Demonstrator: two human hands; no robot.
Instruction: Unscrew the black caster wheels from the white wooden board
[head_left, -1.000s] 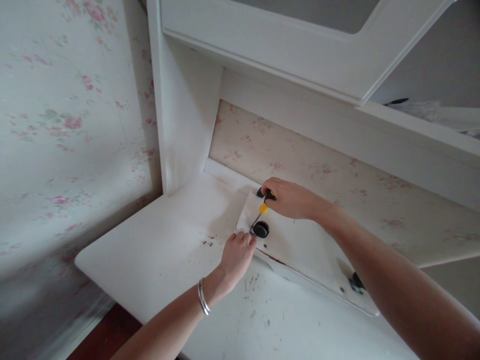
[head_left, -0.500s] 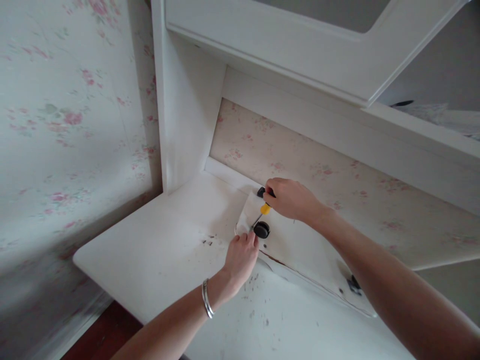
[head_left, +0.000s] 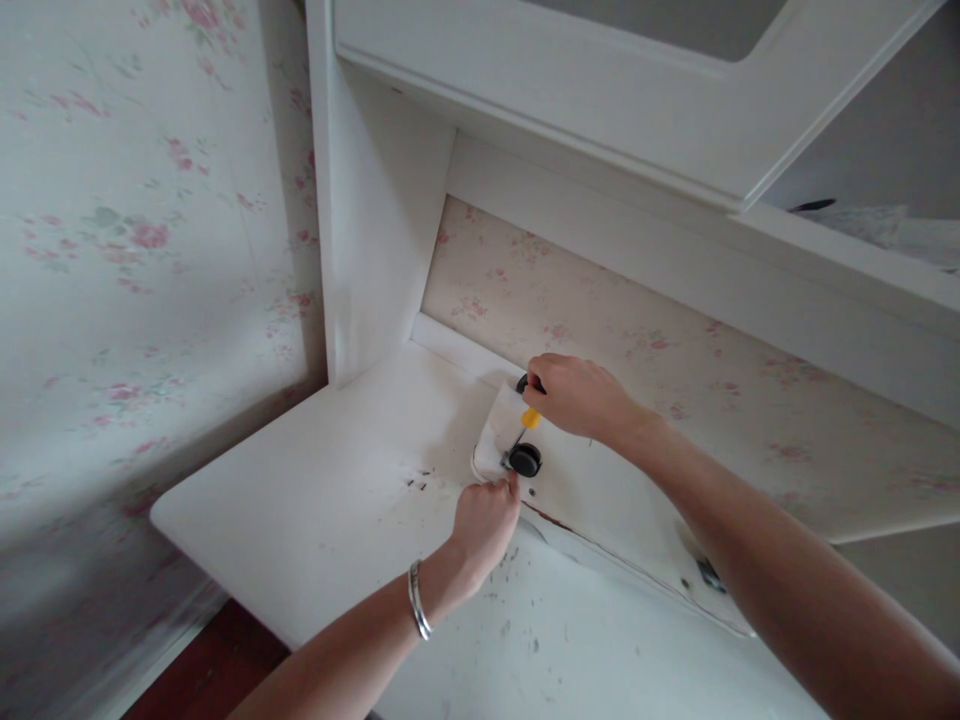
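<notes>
My right hand [head_left: 577, 392] is closed round the dark handle of a screwdriver [head_left: 530, 418], whose yellow collar and thin shaft show below the fingers. The shaft slants down to the metal mount beside a black caster wheel [head_left: 525, 460]. That caster is on a white board [head_left: 600, 500] with chipped edges. Just in front of the caster, at the board's near edge, my left hand [head_left: 486, 522] has its fingers curled together. What they hold, if anything, is hidden. Another dark caster [head_left: 709, 574] is partly covered by my right forearm.
The board lies on a white desk top [head_left: 300, 500]. Small dark screws [head_left: 417, 484] lie left of the board, and dark specks mark the desk's front. A white cabinet [head_left: 600, 110] overhangs the back, with a side panel [head_left: 382, 220] at left. Floral wallpaper [head_left: 150, 300] covers the wall.
My left fingers have drawn back slightly from the caster's mount and curled in, uncovering more of it. My right hand has shifted slightly on the screwdriver.
</notes>
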